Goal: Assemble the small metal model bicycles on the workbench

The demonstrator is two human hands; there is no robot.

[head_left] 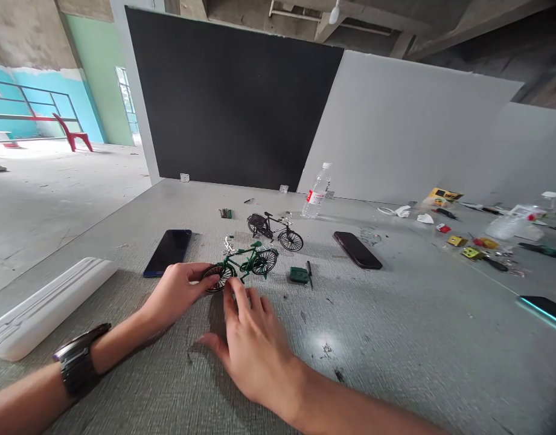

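A green miniature bicycle (pixel 247 261) stands upright on the grey table, its front wheel to the left. My left hand (pixel 180 293) pinches that front wheel between thumb and fingers. Close by, my right hand (pixel 255 338) has its thumb spread away from the fingers, with the fingertips beside the front wheel; whether they touch it I cannot make out. Behind stands a black miniature bicycle (pixel 275 231). To the right of the green one lie a small green piece (pixel 299 275) and a thin dark rod (pixel 309 274).
A blue-edged phone (pixel 169 252) and a long white case (pixel 51 308) lie at left. Another phone (pixel 358 249) lies right of the bicycles. A water bottle (pixel 317 192) stands near the back panel. Small yellow parts (pixel 472 253) and other clutter spread at far right.
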